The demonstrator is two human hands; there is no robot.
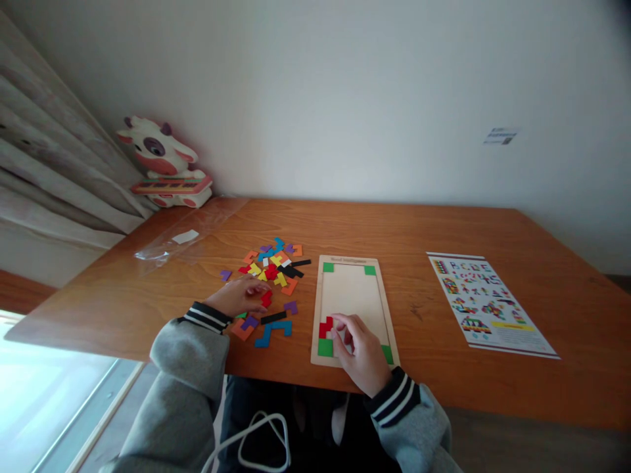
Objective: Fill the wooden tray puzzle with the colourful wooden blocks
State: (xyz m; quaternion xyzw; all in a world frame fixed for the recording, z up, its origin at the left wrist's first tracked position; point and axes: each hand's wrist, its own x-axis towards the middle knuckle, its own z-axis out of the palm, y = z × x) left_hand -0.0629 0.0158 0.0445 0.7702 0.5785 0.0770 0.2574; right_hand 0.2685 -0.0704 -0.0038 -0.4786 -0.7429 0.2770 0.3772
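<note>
My left hand [239,295] reaches over the loose wooden puzzle pieces, its fingers loosely bent and apart. Just beyond its fingertips lies a red puzzle piece [267,299]; whether they touch it I cannot tell. My right hand [362,351] is over the lower part of the wooden puzzle board [352,289], thumb and forefinger gripping the right edge of another red piece [325,327]. That piece lies in the board's lower left, directly above a green corner square [325,347]. More green squares sit at the other corners, one partly covered by my right hand.
Several coloured pieces [271,270] are heaped left of the board, with a blue piece [266,334] nearer me. A printed pattern sheet [488,302] lies at right. Clear plastic bag [197,230] and cow-shaped toy keyboard [170,164] are back left. A white cable [266,453] hangs below the table edge.
</note>
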